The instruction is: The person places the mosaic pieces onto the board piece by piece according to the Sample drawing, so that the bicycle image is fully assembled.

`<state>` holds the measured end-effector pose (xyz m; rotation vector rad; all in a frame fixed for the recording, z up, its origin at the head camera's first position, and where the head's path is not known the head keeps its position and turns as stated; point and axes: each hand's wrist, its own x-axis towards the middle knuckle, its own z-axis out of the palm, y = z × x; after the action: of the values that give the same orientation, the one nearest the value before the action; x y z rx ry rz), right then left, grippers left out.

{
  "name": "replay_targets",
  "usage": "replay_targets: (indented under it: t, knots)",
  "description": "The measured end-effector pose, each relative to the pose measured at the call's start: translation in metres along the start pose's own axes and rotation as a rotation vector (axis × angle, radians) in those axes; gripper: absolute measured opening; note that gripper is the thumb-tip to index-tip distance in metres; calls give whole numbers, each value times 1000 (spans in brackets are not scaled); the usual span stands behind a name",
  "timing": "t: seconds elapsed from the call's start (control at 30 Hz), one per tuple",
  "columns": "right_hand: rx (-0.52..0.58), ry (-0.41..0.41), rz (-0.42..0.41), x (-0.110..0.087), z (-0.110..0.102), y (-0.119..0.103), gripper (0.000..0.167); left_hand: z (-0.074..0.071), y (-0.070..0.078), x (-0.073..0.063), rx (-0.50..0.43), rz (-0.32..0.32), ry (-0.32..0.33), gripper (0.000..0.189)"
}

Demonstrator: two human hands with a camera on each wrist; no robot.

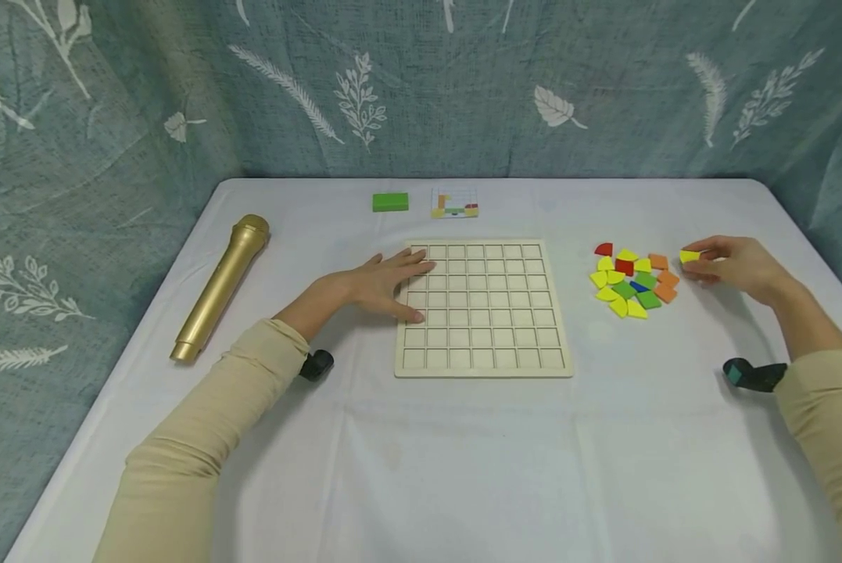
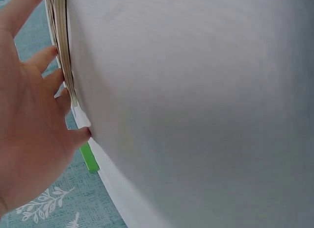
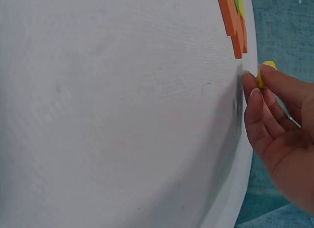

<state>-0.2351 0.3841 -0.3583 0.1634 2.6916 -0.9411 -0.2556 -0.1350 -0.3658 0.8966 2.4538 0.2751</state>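
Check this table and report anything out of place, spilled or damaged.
The gold microphone looks somewhat out of place: it lies slanted on the left of the table, apart from the grid board and colored tiles, and seems unrelated to them. The tiles lie in a loose cluster; nothing looks spilled or damaged.

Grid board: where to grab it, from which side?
I'd pinch the grid board by its left and right edges, coming in from both sides: it lies flat and looks thin, so edges should hold best. The left hand spreads over the left edge; the right hand would need to release its yellow piece first.
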Motion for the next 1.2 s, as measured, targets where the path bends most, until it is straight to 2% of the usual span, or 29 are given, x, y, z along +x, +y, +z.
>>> replay_targets:
  t: [0.23, 0.37, 0.47, 0.7, 0.8, 1.03, 1.2]
  knots:
    - [100, 83, 20, -2, -2, -5, 67, 0, -1, 1, 15, -6, 3, 94]
    - [201, 91, -17, 0, 0, -10, 66, 0, 0, 0, 15, 1, 8, 94]
    - [299, 69, -39, 4, 5, -12, 63, -1, 0, -1, 10, 6, 7, 94]
    - [484, -26, -62, 32, 14, -6, 75, 0, 1, -1, 9, 2, 6, 95]
    - [532, -54, -51, 33, 20, -19, 76, 1, 1, -1, 4, 1, 8, 95]
    - [421, -82, -48, 12, 34, -75, 63, 0, 1, -1, 5, -2, 13, 96]
    - [487, -132, -50, 15, 45, -89, 55, 0, 1, -1, 0, 1, 7, 96]
